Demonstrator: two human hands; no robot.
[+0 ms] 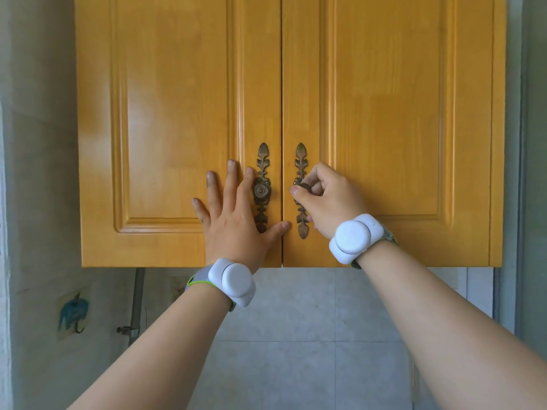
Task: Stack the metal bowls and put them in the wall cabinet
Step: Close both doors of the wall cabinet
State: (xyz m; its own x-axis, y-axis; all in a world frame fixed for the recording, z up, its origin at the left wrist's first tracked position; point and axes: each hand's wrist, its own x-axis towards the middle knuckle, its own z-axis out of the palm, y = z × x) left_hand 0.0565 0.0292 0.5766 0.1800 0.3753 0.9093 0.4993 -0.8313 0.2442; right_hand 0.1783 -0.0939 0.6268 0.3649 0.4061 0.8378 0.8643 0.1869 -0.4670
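Yellow-orange wooden wall cabinet, both panelled doors shut, contents hidden. Metal bowls not in view; whether stacked or stowed, cannot tell. Left hand flat on left door, fingers spread, beside the ornate bronze left knob. Right hand pinching the right bronze knob, fingers curled together. Doors look stiff and rigid; the knob is small, probably best gripped firmly.
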